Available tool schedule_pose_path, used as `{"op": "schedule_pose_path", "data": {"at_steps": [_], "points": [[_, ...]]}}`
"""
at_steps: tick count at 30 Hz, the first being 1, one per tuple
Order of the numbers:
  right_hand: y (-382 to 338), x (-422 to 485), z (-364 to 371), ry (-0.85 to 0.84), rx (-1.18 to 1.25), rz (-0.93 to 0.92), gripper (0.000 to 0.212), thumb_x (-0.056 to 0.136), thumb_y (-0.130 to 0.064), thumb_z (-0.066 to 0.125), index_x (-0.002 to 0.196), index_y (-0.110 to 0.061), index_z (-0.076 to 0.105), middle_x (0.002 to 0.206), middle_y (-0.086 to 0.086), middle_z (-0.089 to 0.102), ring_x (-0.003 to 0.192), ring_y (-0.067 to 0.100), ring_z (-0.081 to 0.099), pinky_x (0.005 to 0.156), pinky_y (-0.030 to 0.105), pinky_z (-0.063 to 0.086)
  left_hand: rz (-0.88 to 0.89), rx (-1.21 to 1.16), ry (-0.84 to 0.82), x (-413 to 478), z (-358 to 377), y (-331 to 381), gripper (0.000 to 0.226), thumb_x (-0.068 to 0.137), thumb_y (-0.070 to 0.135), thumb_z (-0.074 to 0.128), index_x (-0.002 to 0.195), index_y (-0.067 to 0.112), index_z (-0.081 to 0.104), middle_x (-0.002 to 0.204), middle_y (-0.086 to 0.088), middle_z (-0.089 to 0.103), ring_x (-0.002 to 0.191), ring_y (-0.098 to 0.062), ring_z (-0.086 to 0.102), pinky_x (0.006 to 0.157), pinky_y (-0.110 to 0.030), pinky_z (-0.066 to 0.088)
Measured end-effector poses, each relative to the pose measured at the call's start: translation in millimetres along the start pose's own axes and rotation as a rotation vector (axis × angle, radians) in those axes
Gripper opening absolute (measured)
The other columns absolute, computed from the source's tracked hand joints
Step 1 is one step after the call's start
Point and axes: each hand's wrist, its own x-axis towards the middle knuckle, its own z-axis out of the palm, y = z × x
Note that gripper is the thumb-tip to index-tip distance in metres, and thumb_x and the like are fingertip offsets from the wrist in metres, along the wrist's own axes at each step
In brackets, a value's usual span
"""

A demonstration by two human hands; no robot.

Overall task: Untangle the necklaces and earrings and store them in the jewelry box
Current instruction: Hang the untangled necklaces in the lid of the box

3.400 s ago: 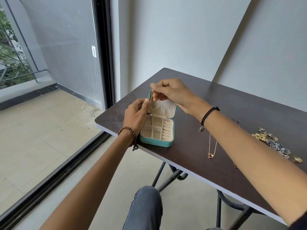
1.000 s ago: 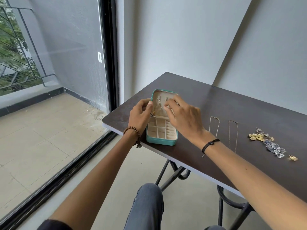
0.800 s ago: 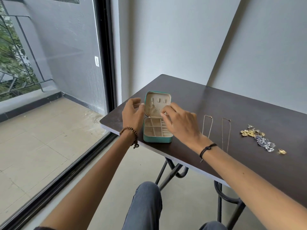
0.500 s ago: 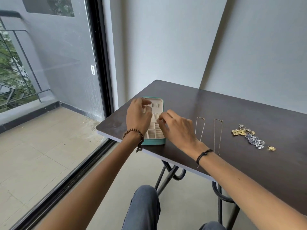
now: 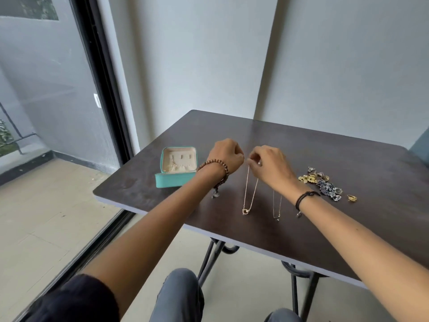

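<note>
Work surface: a dark brown rectangular table (image 5: 325, 159). A teal jewelry box with cream lining (image 5: 175, 178) stands open at the left end of the table. Its lid is raised on the far side. A small piece of jewelry sits inside the lid, too small to identify.

Left hand (image 5: 226, 156): positioned just right of the box, fingers curled. The wrist carries a brown wooden bead bracelet (image 5: 214, 164). The fingertips face the right hand and are hidden, so whether they hold anything cannot be determined.

Right hand (image 5: 270, 167): thumb and forefinger pinch the far end of a thin gold chain necklace with a ring pendant (image 5: 251, 190). The chain runs from the pinch toward the near edge, where the pendant rests on the table. The wrist carries a black cord bracelet (image 5: 304, 196).

A second thin chain necklace with a small dark pendant (image 5: 277, 205) lies just right of the first, running near to far. Its far part is hidden behind the right wrist.

A cluster of gold and silver-blue earrings (image 5: 322, 183) lies on the table right of the right hand. A single gold earring (image 5: 352, 198) lies apart from it, further right.
</note>
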Motion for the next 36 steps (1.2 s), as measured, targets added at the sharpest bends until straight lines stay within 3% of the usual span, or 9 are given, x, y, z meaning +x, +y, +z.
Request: {"op": "schedule_pose_path", "data": {"at_steps": [5, 10, 16, 19, 22, 29, 32, 36], "points": [[38.8, 18.0, -0.8, -0.084, 0.044, 0.169, 0.012, 0.091, -0.012, 0.066, 0.094, -0.009, 0.077, 0.098, 0.010, 0.075, 0.101, 0.029, 0.066, 0.086, 0.031, 0.048, -0.030, 0.088, -0.120, 33.4, 30.8, 1.1, 0.023, 0.086, 0.008, 0.057, 0.101, 0.008, 0.075, 0.109, -0.016, 0.070, 0.103, -0.030, 0.065, 0.092, -0.035, 0.053], [53.0, 24.0, 10.4, -0.149, 0.065, 0.245, 0.017, 0.093, -0.020, 0.066, 0.097, -0.012, 0.080, 0.103, 0.014, 0.074, 0.116, 0.033, 0.058, 0.089, 0.033, 0.048, -0.078, 0.166, -0.124, 52.0, 59.1, -0.8, 0.027, 0.088, 0.021, 0.065, 0.108, 0.004, 0.068, 0.114, -0.019, 0.066, 0.106, -0.035, 0.063, 0.089, -0.042, 0.054], [50.8, 34.7, 17.7, -0.143, 0.081, 0.297, 0.023, 0.088, -0.034, 0.074, 0.087, -0.012, 0.081, 0.096, 0.018, 0.074, 0.105, 0.034, 0.062, 0.082, 0.035, 0.052, -0.140, 0.236, -0.050, 60.4, 66.4, 1.5, 0.035, 0.082, 0.029, 0.076, 0.109, 0.010, 0.068, 0.115, -0.013, 0.063, 0.105, -0.034, 0.064, 0.081, -0.040, 0.054], [48.2, 39.7, 17.6, -0.162, 0.053, 0.328, 0.011, 0.083, -0.026, 0.079, 0.083, -0.015, 0.081, 0.094, 0.015, 0.074, 0.098, 0.034, 0.066, 0.075, 0.033, 0.052, -0.148, 0.244, -0.019, 59.5, 66.8, 4.3, 0.026, 0.084, 0.020, 0.074, 0.108, 0.011, 0.068, 0.115, -0.012, 0.062, 0.106, -0.034, 0.063, 0.079, -0.039, 0.052], [44.2, 39.9, 16.2, -0.183, -0.030, 0.349, 0.008, 0.085, -0.021, 0.072, 0.090, -0.018, 0.078, 0.102, 0.010, 0.071, 0.105, 0.035, 0.064, 0.074, 0.035, 0.044, -0.125, 0.261, -0.030, 57.9, 67.0, 7.4, 0.027, 0.085, 0.016, 0.070, 0.110, 0.008, 0.062, 0.117, -0.013, 0.060, 0.107, -0.035, 0.062, 0.077, -0.037, 0.048], [25.3, 31.8, 12.6, -0.283, -0.282, 0.176, 0.032, 0.099, -0.033, 0.055, 0.107, -0.004, 0.063, 0.118, 0.021, 0.064, 0.109, 0.041, 0.063, 0.079, 0.040, 0.046, -0.038, 0.372, -0.132, 51.7, 68.0, 13.5, 0.024, 0.094, 0.015, 0.056, 0.115, 0.004, 0.057, 0.123, -0.017, 0.059, 0.116, -0.036, 0.056, 0.084, -0.038, 0.046], [19.4, 25.3, 11.2, -0.306, -0.343, 0.110, 0.029, 0.098, -0.027, 0.052, 0.107, -0.002, 0.063, 0.117, 0.021, 0.064, 0.108, 0.041, 0.064, 0.077, 0.040, 0.047, -0.015, 0.399, -0.184, 47.2, 68.7, 11.7, 0.025, 0.095, 0.015, 0.053, 0.115, 0.001, 0.059, 0.125, -0.021, 0.057, 0.121, -0.037, 0.050, 0.093, -0.040, 0.045], [17.0, 14.8, 4.8, -0.235, -0.250, 0.058, 0.023, 0.099, -0.022, 0.052, 0.109, -0.002, 0.048, 0.109, 0.023, 0.065, 0.102, 0.044, 0.064, 0.068, 0.041, 0.041, 0.007, 0.302, -0.140, 32.8, 68.0, 12.2, 0.027, 0.094, 0.009, 0.050, 0.116, -0.005, 0.052, 0.125, -0.024, 0.053, 0.121, -0.039, 0.048, 0.096, -0.039, 0.042]]}}
